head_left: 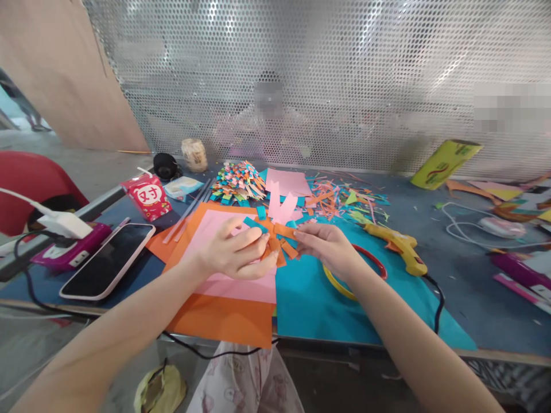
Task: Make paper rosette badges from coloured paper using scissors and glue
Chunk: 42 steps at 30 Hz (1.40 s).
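Observation:
My left hand (236, 249) is closed on a flower-like piece of craft paper (274, 245) made of orange, blue and pink strips. On its right side, my right hand (327, 244) pinches the end of an orange paper strip (284, 231). My fingers hide part of the piece's middle. Pink strips (286, 207) stand up behind it. Below the hands lie a pink sheet (241, 289) and an orange sheet (224, 321), with a blue sheet (318, 310) to the right. A yellow and red ring (338, 284) lies partly under my right forearm.
A yellow glue gun (398, 244) lies at right, its cord crossing the table edge. Behind are a fringed paper bundle (241, 182) and paper scraps (336, 195). A phone (109, 261), a red drink carton (148, 195) and a purple power strip (71, 249) occupy the left.

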{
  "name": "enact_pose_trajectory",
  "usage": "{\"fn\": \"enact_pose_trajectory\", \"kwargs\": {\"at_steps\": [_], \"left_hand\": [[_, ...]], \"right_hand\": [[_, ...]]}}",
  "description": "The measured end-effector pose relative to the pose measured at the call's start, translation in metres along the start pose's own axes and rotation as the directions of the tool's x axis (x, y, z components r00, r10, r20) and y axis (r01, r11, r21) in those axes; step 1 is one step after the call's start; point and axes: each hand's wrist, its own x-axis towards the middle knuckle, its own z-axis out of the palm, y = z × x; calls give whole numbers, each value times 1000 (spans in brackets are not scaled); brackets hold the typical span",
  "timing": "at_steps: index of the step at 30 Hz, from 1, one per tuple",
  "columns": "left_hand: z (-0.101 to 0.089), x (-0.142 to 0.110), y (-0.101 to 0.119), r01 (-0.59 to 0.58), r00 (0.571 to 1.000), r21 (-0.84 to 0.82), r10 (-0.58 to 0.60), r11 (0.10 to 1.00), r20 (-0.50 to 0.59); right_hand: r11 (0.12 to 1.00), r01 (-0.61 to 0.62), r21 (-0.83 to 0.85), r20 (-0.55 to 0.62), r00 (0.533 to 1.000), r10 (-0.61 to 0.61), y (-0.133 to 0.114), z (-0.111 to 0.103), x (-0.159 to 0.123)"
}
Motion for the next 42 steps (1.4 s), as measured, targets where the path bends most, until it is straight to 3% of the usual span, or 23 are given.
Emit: {"fn": "enact_pose_trajectory", "kwargs": {"at_steps": [4,8,17,23,28,31,34,38,40,42], "left_hand": [[-4,5,11,5,995,19,-7,1000,102],[-6,8,15,24,990,-27,-20,999,140],[0,5,8,174,972,-367,-100,914,212],[2,5,6,47,987,-263,-3,964,163],[1,6,8,-1,976,-134,31,991,216],[0,7,10,-57,979,-110,77,992,189],[2,9,9,-224,965,-44,228,974,132],[8,7,1,-525,846,155,533,837,-8],[12,4,-4,-508,843,156,526,847,-110],[16,2,-7,-400,889,68,405,914,-214]], "right_hand": [[999,-32,33,-8,999,32,-1,1,-1],[999,-33,13,-3,999,33,-3,2,-2],[999,-40,-30,-28,999,39,-3,3,-1],[998,-58,2,-43,997,58,-5,3,-2],[995,-100,17,-51,994,100,-6,5,-2],[993,-114,18,-73,991,115,-4,6,0],[993,-122,12,-96,988,122,-1,7,1],[989,-142,31,-110,983,144,-1,8,1],[985,-154,81,-86,983,161,-3,6,1],[977,-165,135,-46,984,172,-5,3,1]]}}
